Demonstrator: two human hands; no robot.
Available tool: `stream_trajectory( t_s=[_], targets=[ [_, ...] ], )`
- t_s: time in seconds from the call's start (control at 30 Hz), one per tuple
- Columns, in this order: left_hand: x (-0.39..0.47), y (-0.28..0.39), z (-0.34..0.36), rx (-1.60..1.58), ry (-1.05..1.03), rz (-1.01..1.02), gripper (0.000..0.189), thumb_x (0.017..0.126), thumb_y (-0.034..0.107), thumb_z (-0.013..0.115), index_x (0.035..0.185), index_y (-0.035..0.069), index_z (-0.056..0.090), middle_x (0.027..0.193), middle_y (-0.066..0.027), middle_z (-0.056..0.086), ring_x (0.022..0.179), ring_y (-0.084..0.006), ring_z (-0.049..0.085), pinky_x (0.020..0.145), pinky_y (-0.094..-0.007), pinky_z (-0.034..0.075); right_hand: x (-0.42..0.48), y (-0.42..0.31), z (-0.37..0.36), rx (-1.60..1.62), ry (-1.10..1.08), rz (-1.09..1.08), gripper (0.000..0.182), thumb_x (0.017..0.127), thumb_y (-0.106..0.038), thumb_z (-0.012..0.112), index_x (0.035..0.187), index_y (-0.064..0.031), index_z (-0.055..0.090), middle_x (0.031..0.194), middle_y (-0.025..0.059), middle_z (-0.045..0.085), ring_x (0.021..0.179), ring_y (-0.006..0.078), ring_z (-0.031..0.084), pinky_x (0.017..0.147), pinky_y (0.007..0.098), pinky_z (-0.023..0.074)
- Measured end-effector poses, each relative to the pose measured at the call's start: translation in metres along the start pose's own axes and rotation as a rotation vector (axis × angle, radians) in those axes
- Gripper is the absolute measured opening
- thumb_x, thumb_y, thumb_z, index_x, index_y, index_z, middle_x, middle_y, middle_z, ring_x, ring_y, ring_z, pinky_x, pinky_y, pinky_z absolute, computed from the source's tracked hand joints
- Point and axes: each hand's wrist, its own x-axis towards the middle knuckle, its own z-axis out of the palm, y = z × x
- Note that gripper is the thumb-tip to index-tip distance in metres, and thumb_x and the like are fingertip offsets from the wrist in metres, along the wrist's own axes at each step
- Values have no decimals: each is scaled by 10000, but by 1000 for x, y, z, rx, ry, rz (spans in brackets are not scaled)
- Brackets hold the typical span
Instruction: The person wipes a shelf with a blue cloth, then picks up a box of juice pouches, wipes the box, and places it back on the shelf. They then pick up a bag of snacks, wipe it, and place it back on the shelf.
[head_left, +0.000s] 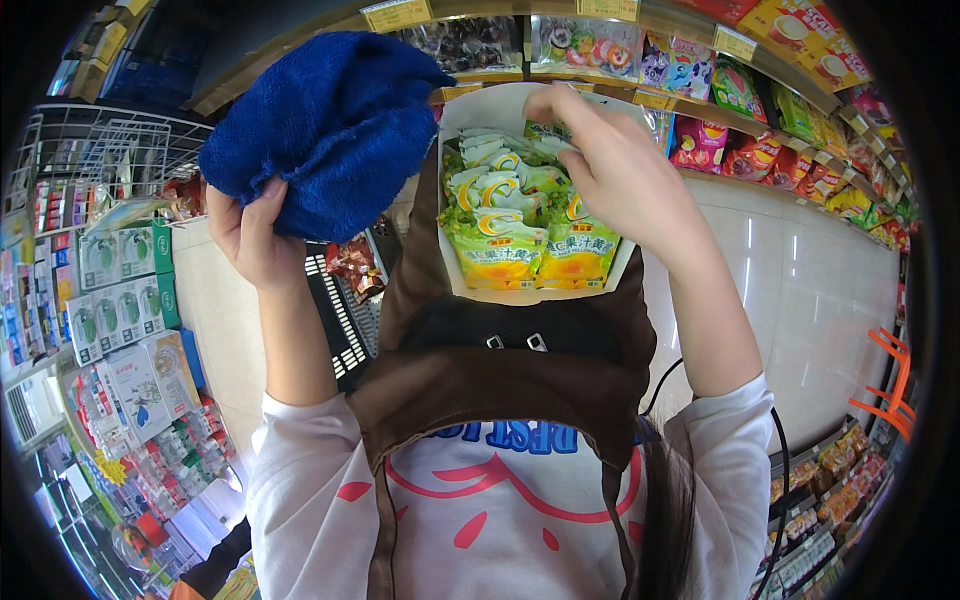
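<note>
A bunched blue terry cloth (330, 135) hangs from my left hand (259, 232), pinched between thumb and fingers at its lower edge. To its right, in front of my chest, is an open white cardboard box (469, 109) with rows of small green and yellow snack packets (499, 251). My right hand (592, 150) reaches over the box's right side, its fingers bent above the packets at the back. Whether those fingertips touch or grip a packet cannot be told. What supports the box from below is hidden.
Shelves with bagged snacks (701, 142) run across the front and right. Boxed goods (120, 319) and a white wire basket (112, 142) stand at left. Red-wrapped packets (356, 266) lie near a dark slotted surface below the cloth. An orange rack (892, 382) is at far right.
</note>
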Motion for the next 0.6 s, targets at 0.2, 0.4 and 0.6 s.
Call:
stream_trajectory(
  t_s=[0.2,0.4,0.6],
  targets=[
    [23,-5,51,266,-613,-95,323,666,43,579,968,-39,499,998,-114,518,863,-193,515,774,-273,394,-24,-32,-4,-112,-176,-148,253,659,1,454,908,-46,445,597,173,514,642,313,544,561,392,439],
    [-2,-58,114,479,-1603,34,302,645,-22,473,934,52,519,952,-143,499,876,-300,464,735,-348,397,-43,-44,-3,73,-346,-91,244,637,17,476,855,-92,462,625,108,499,603,281,499,532,375,394],
    [8,-17,122,1278,-1657,-36,259,631,40,472,867,84,569,825,-119,540,775,-268,519,657,-353,421,-43,-35,2,79,-332,-27,212,641,18,480,825,-82,452,600,121,479,609,285,503,529,382,389]
  ],
)
